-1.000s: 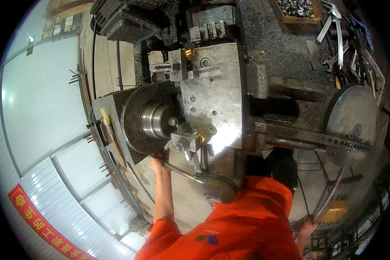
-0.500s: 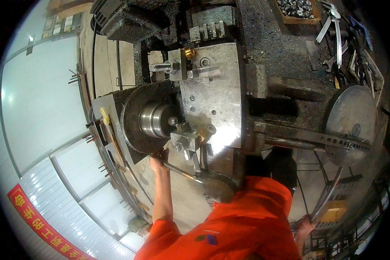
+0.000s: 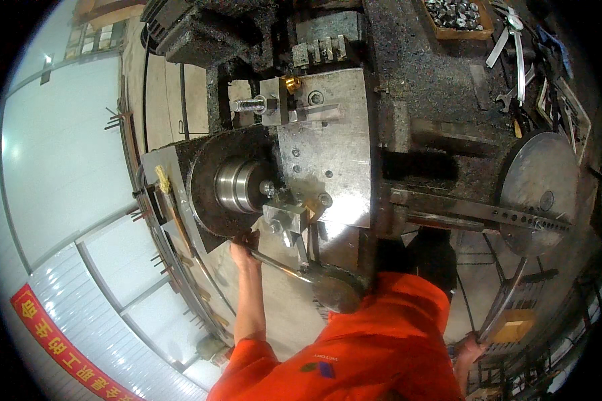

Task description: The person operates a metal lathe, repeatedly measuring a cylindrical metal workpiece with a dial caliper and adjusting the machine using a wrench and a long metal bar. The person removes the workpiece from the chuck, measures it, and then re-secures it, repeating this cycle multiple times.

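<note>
Nothing clearly shifts since earlier: your left hand [image 3: 245, 251] grips the rod [image 3: 274, 265], right hand [image 3: 471, 349] the lever [image 3: 508, 302], likely mid-feed, next calling for steadiness.

yellow-lettered red banner [image 3: 61, 350], printed orange shirt [image 3: 361, 347]

Pale wall panels [image 3: 67, 134], a soft glare [image 3: 17, 148] — ribbed white sheeting [image 3: 83, 287], red-and-yellow banner [image 3: 68, 361], beige floor [image 3: 284, 321]

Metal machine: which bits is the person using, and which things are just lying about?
Seemingly in use:
metal lever, in left hand
long handle, in right hand
shiny mounted cylinder

Seemingly lying about:
yellow brush
caliper
wrench
box of small metal parts
</note>
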Demonstrator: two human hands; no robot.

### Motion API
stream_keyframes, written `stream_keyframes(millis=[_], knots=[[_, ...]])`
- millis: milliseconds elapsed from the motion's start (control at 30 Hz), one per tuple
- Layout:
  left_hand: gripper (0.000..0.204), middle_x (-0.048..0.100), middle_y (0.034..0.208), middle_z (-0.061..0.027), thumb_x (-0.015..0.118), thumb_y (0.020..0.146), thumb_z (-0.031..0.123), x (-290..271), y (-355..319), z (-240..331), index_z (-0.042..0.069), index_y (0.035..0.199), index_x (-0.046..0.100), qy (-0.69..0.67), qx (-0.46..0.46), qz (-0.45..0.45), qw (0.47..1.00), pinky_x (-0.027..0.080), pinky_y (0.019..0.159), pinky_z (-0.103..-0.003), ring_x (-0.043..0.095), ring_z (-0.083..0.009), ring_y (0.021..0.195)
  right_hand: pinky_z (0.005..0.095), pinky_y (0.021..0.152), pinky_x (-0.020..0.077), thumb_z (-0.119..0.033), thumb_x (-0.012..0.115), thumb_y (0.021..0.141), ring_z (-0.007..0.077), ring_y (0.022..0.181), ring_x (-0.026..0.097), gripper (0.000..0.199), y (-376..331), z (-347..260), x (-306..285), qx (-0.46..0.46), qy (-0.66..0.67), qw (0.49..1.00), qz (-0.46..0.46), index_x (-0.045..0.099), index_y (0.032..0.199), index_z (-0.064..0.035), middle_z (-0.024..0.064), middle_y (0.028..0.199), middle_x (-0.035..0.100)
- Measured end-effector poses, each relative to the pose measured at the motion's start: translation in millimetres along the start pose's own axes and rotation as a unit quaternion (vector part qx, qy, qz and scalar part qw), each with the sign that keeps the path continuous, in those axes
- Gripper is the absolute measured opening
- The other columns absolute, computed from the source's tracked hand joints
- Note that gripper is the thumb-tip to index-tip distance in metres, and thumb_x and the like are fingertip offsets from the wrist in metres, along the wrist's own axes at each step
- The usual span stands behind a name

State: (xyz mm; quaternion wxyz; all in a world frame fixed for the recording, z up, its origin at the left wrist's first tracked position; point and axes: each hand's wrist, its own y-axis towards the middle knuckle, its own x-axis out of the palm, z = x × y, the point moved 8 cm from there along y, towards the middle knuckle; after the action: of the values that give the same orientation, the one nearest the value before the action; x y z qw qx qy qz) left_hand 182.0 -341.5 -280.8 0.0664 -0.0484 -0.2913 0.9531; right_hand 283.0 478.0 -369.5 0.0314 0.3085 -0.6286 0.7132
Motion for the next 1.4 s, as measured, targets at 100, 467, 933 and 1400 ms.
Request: stream_keyframes(millis=[100, 467, 933, 1400], knots=[[0.015, 0.048, 0.083, -0.0106, 0.052, 0.08, 0.01, 4, -1, 1, -0.001, 0.09, 0.049, 0.007, -0.004, -0.009, 1.0, 0.051, 0.066, -0.037, 0.05, -0.0218, 0.069, 0.0326, 0.061, 0.0271, -0.01, 0.04, 0.083, 0.0155, 0.061, 0.031, 0.013, -5, 3, 23, -0.006, -0.22, 0.964, 0.15, 0.031, 0.08, -0.0021, 0.0063, 0.07, 0.034], [0.013, 0.049, 0.084, -0.0122, 0.051, 0.078, 0.005, 10, -10, 4, -0.002, 0.089, 0.05, 0.012, 0.011, 0.029, 0.999, 0.051, 0.067, -0.038, 0.053, -0.0241, 0.071, 0.0321, 0.059, 0.029, -0.011, 0.043, 0.082, 0.016, 0.061, 0.029, 0.007, -19, -13, 56, -0.148, -0.523, 0.793, 0.274, 0.04, 0.086, -0.0054, 0.002, 0.072, 0.029], [0.01, 0.047, 0.078, -0.0111, 0.049, 0.078, 0.004, 8, -10, 4, -0.004, 0.084, 0.05, 0.004, 0.006, 0.047, 0.999, 0.049, 0.068, -0.042, 0.051, -0.0244, 0.063, 0.0271, 0.046, 0.0215, -0.009, 0.052, 0.073, 0.011, 0.048, 0.028, 0.013, -15, 2, 85, -0.199, -0.449, 0.823, 0.286, 0.04, 0.072, -0.0073, -0.0022, 0.06, 0.03], [0.013, 0.049, 0.082, -0.0122, 0.05, 0.08, 0.009, -2, 4, 0, -0.003, 0.086, 0.051, 0.002, 0.006, -0.004, 1.0, 0.049, 0.067, -0.04, 0.052, -0.024, 0.069, 0.0293, 0.056, 0.0147, -0.007, 0.046, 0.075, 0.0116, 0.058, 0.018, 0.023, -14, 16, 132, -0.195, -0.613, 0.713, 0.278, 0.023, 0.073, -0.0133, -0.001, 0.068, 0.016]])
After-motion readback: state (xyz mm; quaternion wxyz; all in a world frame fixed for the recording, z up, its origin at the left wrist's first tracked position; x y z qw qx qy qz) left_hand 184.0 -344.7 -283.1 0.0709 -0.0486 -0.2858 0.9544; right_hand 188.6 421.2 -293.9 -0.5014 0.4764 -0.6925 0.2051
